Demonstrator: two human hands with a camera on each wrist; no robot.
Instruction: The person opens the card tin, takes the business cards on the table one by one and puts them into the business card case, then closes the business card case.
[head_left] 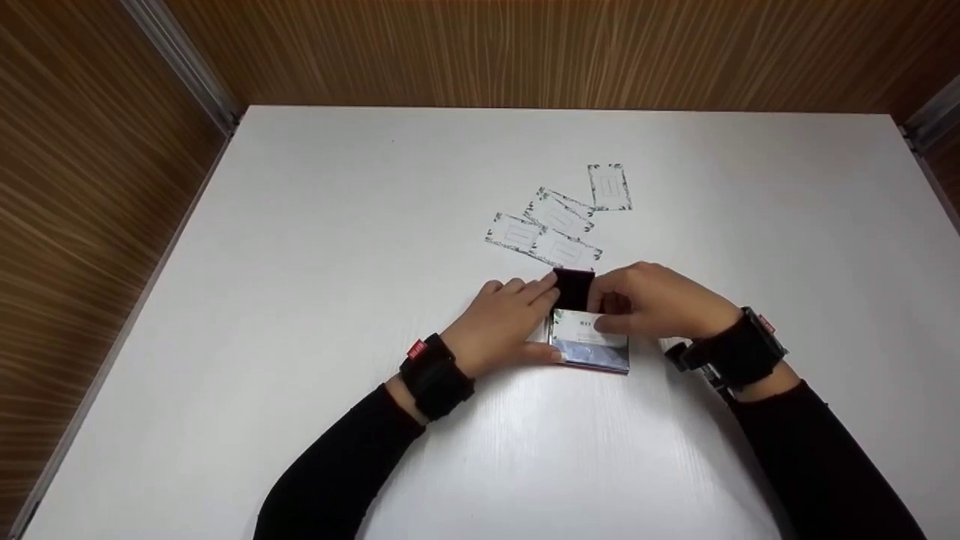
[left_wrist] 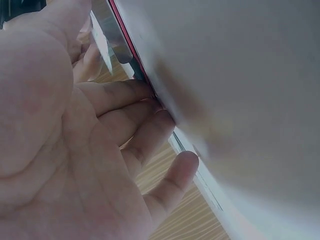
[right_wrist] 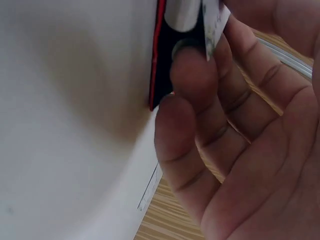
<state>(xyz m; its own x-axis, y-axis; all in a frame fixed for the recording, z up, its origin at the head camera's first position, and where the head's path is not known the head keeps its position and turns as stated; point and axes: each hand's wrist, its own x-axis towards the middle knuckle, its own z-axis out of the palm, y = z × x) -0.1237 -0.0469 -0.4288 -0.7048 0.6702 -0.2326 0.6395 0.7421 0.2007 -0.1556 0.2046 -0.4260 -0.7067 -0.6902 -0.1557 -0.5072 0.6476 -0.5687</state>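
A small case with a black flap and red edging lies on the table, a printed card over its near part. The left hand lies at the case's left side, fingers extended along the flap and thumb on the card's left edge. From the right, the right hand pinches the card between thumb and curled fingers. In the right wrist view the right hand has its fingertips against the dark case, the card beside them. The left wrist view shows the left hand's fingertips touching the case's edge.
Several white cards with leafy borders lie beyond the case, some overlapping; one card lies apart at the upper right. The white table meets wood-patterned panels at its back and left side.
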